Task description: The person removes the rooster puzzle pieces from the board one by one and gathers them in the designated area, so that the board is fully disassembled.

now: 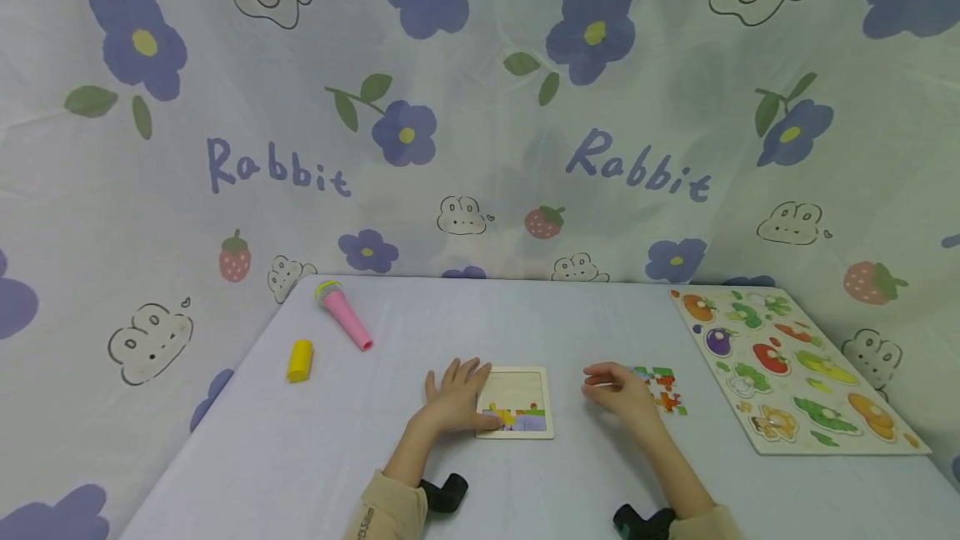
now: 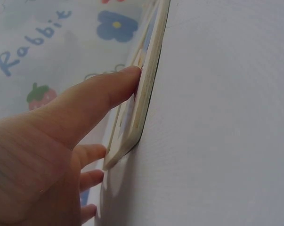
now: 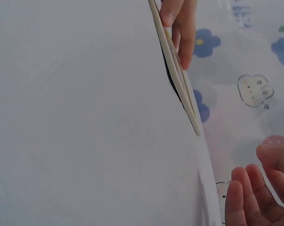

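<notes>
A small wooden puzzle tray (image 1: 517, 379) lies on the table, with colourful pieces along the lower part of its inside. My left hand (image 1: 456, 401) is at its left side, fingers spread. The thumb (image 2: 101, 92) presses on the lower part of the tray, and the other fingertips are by its edge. To the right, my right hand (image 1: 621, 392) hovers apart from the tray, fingers loosely bent, nothing visible between thumb and fingers. Partly hidden behind that hand, loose jigsaw pieces (image 1: 667, 400) in orange, green and blue lie on the white cloth.
A large vegetable peg board (image 1: 813, 373) covers the right side of the white table (image 1: 247, 465). A pink toy microphone (image 1: 347, 317) and a yellow cylinder (image 1: 300, 361) lie at the left. Behind the table hangs a flower-and-rabbit printed curtain (image 1: 480, 148).
</notes>
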The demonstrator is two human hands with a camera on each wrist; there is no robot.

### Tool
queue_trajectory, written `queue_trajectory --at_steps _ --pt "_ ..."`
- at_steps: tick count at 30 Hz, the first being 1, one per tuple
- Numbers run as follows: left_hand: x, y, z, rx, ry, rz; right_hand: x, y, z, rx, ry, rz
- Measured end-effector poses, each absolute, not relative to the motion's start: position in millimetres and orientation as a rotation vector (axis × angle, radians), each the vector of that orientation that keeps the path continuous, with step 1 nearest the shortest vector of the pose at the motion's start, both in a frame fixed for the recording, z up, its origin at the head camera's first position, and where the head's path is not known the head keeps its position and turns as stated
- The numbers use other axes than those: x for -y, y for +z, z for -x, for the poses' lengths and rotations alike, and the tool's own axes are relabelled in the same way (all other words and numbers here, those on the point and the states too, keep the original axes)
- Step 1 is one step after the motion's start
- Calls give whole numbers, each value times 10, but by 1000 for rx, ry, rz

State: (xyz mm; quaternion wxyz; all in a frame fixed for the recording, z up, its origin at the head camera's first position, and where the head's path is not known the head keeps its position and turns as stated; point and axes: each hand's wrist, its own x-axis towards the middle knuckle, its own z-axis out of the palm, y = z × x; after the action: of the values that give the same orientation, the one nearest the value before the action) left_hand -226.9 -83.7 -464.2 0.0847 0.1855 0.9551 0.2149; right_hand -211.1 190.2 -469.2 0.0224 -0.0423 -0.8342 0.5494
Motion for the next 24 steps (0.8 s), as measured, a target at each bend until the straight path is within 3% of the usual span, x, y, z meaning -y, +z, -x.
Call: queue_trajectory --at_steps 15,24 --pt "832 -4660 2277 -2849 647 -551 -1612 -4723 2108 2579 1766 42" --pt "826 -4661 2279 -2836 658 -543 -1503 -4725 2055 2654 1761 -152"
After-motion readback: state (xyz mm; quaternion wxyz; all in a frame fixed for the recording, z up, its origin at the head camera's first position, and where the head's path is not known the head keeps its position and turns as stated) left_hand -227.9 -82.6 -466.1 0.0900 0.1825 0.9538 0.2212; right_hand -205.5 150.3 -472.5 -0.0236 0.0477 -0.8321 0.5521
